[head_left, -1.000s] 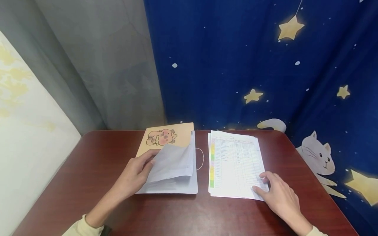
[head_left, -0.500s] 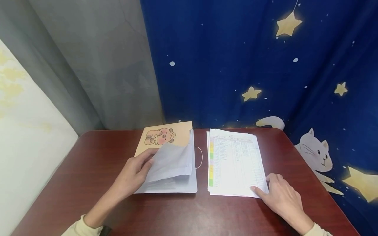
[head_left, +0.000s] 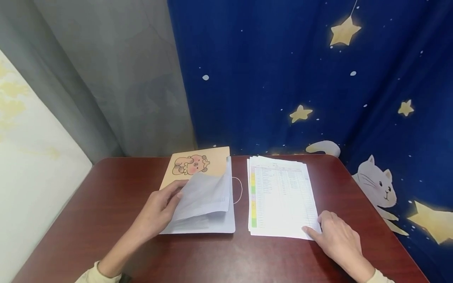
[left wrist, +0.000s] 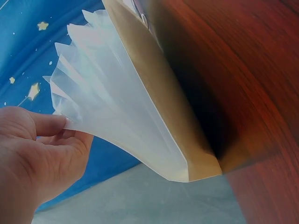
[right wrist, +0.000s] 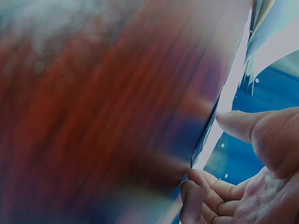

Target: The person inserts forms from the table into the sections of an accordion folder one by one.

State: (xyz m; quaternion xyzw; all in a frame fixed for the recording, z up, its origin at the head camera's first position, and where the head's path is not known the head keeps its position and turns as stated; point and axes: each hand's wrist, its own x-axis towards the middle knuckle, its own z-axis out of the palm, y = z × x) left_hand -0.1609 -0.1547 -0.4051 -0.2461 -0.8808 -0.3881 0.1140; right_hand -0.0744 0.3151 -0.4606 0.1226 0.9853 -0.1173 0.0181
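A tan folder (head_left: 212, 160) with a cartoon bear on its cover lies open on the red-brown table (head_left: 106, 204). My left hand (head_left: 161, 210) holds several clear plastic sleeves (head_left: 205, 194) raised off it, thumb on top and fingers beneath. The left wrist view shows the sleeves (left wrist: 107, 102) fanned out above the tan cover (left wrist: 159, 93), their edge pinched by my left hand (left wrist: 42, 154). To the right lies a stack of printed sheets (head_left: 279, 196) with a coloured left column. My right hand (head_left: 336, 236) touches its near right corner with its fingertips. In the right wrist view my right hand (right wrist: 252, 186) is at the stack's edge (right wrist: 224, 112).
A thin elastic loop (head_left: 240, 188) sticks out from the folder's right edge, between folder and stack. A blue curtain (head_left: 283, 78) with stars and a cat hangs behind the table; a grey curtain (head_left: 124, 78) is at the back left.
My right hand has slid slightly towards the near right corner of the sheet stack. The left hand keeps the sleeves raised in the same place.
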